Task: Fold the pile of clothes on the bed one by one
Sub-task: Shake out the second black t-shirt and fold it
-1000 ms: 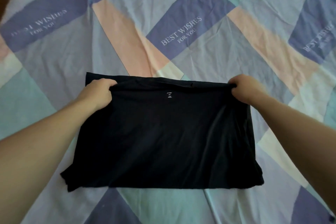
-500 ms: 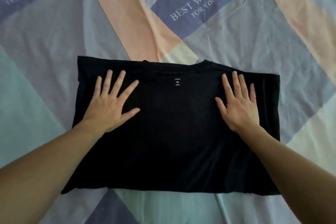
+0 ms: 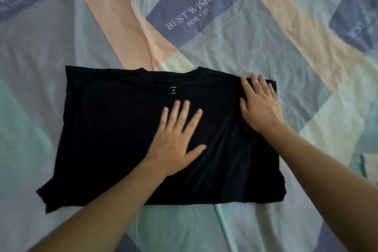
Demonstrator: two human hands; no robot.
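A black T-shirt [image 3: 114,133] lies flat on the bed, folded into a wide rectangle, with its collar at the far edge and a small white neck print near the middle. My left hand [image 3: 176,139] presses flat on the shirt's centre with fingers spread. My right hand [image 3: 259,104] rests flat on the shirt's far right corner, fingers straight and reaching the far edge. Neither hand grips the cloth.
The bedsheet [image 3: 266,43] is a patchwork of blue, pink, mint and purple panels printed "BEST WISHES FOR YOU". A pale piece of cloth [image 3: 370,168] shows at the right edge of the view.
A second ago both hands gripped the shirt's far edge, then laid it down and pressed flat. Since then my left hand has slid from the left side to the centre and my right hand toward the far right corner.
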